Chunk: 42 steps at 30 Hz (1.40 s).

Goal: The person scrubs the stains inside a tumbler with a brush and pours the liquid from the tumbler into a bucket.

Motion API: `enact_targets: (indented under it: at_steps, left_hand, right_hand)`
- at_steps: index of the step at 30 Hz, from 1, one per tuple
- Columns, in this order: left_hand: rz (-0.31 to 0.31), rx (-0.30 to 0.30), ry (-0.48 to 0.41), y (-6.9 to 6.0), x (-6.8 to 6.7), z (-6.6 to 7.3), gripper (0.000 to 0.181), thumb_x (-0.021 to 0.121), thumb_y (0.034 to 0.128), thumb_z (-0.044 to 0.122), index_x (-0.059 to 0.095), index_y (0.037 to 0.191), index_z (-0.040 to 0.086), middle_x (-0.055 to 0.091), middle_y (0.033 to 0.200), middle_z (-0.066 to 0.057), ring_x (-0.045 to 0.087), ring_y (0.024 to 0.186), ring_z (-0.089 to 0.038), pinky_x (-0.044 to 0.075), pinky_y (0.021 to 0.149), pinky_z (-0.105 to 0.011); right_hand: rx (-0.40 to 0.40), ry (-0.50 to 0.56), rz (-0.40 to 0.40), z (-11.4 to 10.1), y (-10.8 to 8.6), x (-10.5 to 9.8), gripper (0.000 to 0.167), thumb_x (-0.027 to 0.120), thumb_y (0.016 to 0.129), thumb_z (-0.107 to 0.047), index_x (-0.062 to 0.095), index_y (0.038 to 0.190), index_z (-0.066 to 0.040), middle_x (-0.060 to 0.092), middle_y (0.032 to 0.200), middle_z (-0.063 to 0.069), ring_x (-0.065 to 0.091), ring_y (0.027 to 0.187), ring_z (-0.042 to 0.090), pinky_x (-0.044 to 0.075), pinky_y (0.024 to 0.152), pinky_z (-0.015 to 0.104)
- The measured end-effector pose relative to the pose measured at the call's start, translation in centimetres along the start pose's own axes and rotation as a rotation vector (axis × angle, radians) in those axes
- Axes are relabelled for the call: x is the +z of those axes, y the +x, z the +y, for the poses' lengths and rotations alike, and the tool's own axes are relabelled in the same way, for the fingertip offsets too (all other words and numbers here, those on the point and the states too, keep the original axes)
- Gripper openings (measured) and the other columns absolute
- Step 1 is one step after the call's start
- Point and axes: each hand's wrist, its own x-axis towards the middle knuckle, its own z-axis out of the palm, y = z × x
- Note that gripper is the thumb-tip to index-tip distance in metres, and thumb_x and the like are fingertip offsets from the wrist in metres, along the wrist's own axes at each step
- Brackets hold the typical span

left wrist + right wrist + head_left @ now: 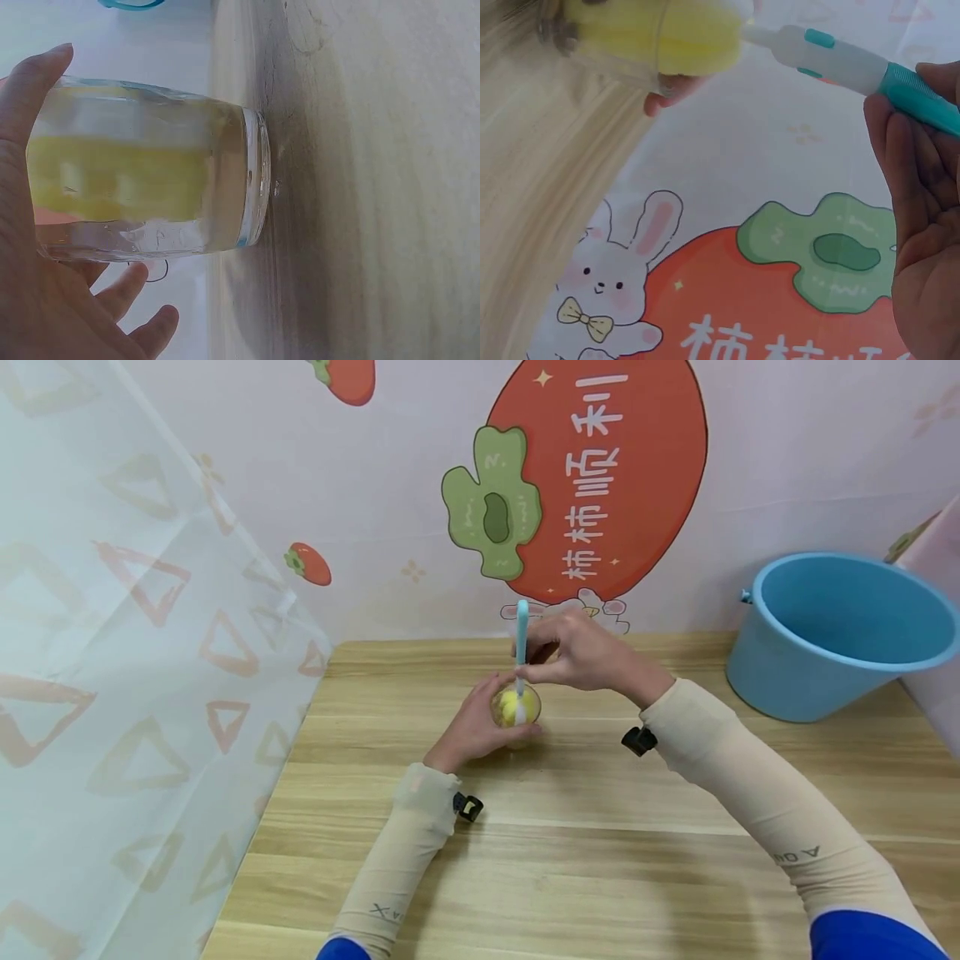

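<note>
A clear drinking glass (231, 176) stands upright on the wooden table, its base down on the boards. My left hand (474, 724) grips the glass around its side, thumb and fingers on opposite sides near the rim. Inside the glass is the yellow sponge head (697, 34) of a bottle brush, whose turquoise and white handle (522, 631) rises nearly straight up out of the mouth. That handle is pinched between the thumb and fingers of my right hand (577, 650), above the rim. In the right wrist view the brush's white neck (795, 46) joins the sponge.
A large light-blue bucket (795, 681) stands at the back right of the wooden table (570, 868). Behind the table's far edge hangs a pale cloth (405, 485) printed with persimmons. Another patterned sheet (172, 693) hangs along the left side.
</note>
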Motion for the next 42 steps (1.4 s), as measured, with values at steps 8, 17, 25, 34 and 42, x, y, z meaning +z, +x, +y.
enact_targets:
  at_steps: [8, 17, 25, 34, 42]
  left_hand:
    - [0.012, 0.031, -0.053, 0.4, 0.1, -0.1, 0.060, 0.090, 0.0827, 0.044, 0.054, 0.129, 0.032, 0.058, 0.115, 0.001, 0.057, 0.103, -0.021, 0.053, 0.082, -0.041]
    - [0.001, 0.026, -0.056, 0.4, 0.0, -0.3, 0.077, 0.087, 0.0801, 0.058, 0.053, 0.144, 0.032, 0.058, 0.130, 0.001, 0.058, 0.113, -0.024, 0.056, 0.087, -0.045]
    - [0.008, 0.000, -0.020, 0.3, 0.0, -0.2, 0.085, 0.088, 0.0817, 0.054, 0.046, 0.154, 0.037, 0.050, 0.152, -0.003, 0.050, 0.137, -0.030, 0.051, 0.104, -0.058]
    - [0.009, 0.017, -0.014, 0.3, 0.1, -0.2, 0.085, 0.089, 0.0815, 0.052, 0.046, 0.154, 0.040, 0.052, 0.147, 0.002, 0.053, 0.128, -0.025, 0.054, 0.098, -0.050]
    - [0.019, 0.036, -0.026, 0.3, 0.2, -0.2, 0.063, 0.091, 0.0823, 0.043, 0.055, 0.132, 0.029, 0.057, 0.117, 0.000, 0.058, 0.101, -0.021, 0.054, 0.079, -0.039]
  right_hand:
    - [0.052, -0.020, 0.086, -0.6, 1.2, -1.4, 0.012, 0.084, 0.090, -0.010, 0.082, 0.102, -0.006, 0.081, 0.090, 0.003, 0.078, 0.078, 0.013, 0.064, 0.074, 0.030]
    - [0.086, -0.049, 0.000, -0.1, 0.9, -0.6, 0.006, 0.083, 0.092, -0.015, 0.081, 0.095, -0.010, 0.079, 0.086, -0.002, 0.078, 0.078, 0.007, 0.063, 0.073, 0.026]
    - [0.030, -0.018, 0.027, 0.6, 0.2, 0.5, 0.004, 0.083, 0.090, -0.012, 0.082, 0.090, -0.008, 0.079, 0.084, -0.002, 0.078, 0.075, 0.007, 0.063, 0.070, 0.026]
    - [-0.002, -0.001, 0.068, 0.8, -0.4, 1.0, 0.005, 0.084, 0.089, -0.009, 0.081, 0.091, -0.005, 0.080, 0.084, 0.000, 0.079, 0.075, 0.011, 0.064, 0.070, 0.028]
    - [0.069, -0.031, 0.166, 0.1, -0.1, -0.2, 0.008, 0.085, 0.089, -0.009, 0.082, 0.096, -0.009, 0.080, 0.082, -0.002, 0.078, 0.074, 0.010, 0.052, 0.081, 0.013]
